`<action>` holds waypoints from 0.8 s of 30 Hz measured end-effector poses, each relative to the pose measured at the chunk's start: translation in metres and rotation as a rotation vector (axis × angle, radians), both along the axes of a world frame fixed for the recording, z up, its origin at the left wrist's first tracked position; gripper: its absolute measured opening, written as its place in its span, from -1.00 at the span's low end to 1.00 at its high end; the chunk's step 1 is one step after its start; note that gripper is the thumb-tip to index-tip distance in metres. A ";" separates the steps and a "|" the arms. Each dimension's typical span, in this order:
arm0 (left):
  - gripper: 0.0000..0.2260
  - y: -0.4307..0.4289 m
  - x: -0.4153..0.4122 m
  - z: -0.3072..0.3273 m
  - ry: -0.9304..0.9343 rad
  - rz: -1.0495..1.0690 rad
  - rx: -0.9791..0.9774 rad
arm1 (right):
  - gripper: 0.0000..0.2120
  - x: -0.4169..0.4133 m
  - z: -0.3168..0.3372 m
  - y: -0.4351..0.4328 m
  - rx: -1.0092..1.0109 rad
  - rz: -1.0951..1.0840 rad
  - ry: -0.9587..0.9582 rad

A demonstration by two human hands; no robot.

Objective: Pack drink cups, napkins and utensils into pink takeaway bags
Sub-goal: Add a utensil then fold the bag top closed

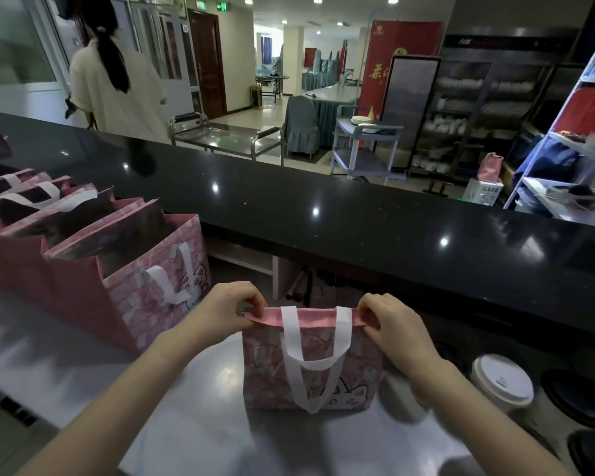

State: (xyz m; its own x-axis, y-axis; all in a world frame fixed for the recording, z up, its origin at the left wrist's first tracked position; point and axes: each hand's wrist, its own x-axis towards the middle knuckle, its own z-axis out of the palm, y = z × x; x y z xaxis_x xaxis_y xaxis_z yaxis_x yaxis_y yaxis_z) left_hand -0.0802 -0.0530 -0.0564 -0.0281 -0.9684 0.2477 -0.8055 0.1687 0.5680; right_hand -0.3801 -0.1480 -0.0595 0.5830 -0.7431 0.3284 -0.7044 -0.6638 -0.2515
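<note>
- Pink fabric takeaway bag with white loop handles and a cartoon print [311, 365] upright on the pale grey counter [200, 379], near its front edge, mouth apparently pressed flat.
- Left hand [225, 312] and right hand [389, 322] at the two top corners, fingers [255, 300] pinched on the folded pink rim [316, 317]; looks like opening or closing, hard to say which.
- Row of matching pink bags [124, 269] standing open at the left, touching one another; suggests several already set up, perhaps filled.
- White-lidded paper drink cup [502, 381] on the counter to the right of the held bag, not yet packed.
- Still to do, judging from this: loading that cup and any napkins and utensils.
- Hidden: contents of every bag; no napkins or utensils visible; dark round shapes at the lower right cut off and unclear.
</note>
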 end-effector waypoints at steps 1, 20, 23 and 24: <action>-0.75 0.001 0.000 0.001 -0.045 -0.022 0.015 | -0.86 -0.003 0.001 -0.001 0.021 0.014 0.019; -0.73 -0.007 -0.012 0.015 0.264 -0.008 0.180 | -0.62 0.000 0.034 -0.027 0.576 0.062 -0.078; -0.71 -0.015 -0.035 0.017 0.152 0.014 0.172 | -0.69 0.020 0.037 -0.023 0.570 0.102 -0.092; -0.67 -0.019 -0.044 0.014 0.051 0.023 0.155 | -0.70 0.027 0.035 -0.019 0.537 0.116 -0.054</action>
State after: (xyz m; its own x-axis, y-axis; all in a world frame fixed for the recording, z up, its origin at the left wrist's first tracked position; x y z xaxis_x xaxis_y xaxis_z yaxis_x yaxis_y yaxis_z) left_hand -0.1245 -0.0720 -0.0425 0.0036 -0.9954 0.0960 -0.7779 0.0576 0.6257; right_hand -0.3532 -0.1670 -0.0241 0.6642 -0.7461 -0.0473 -0.6109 -0.5052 -0.6095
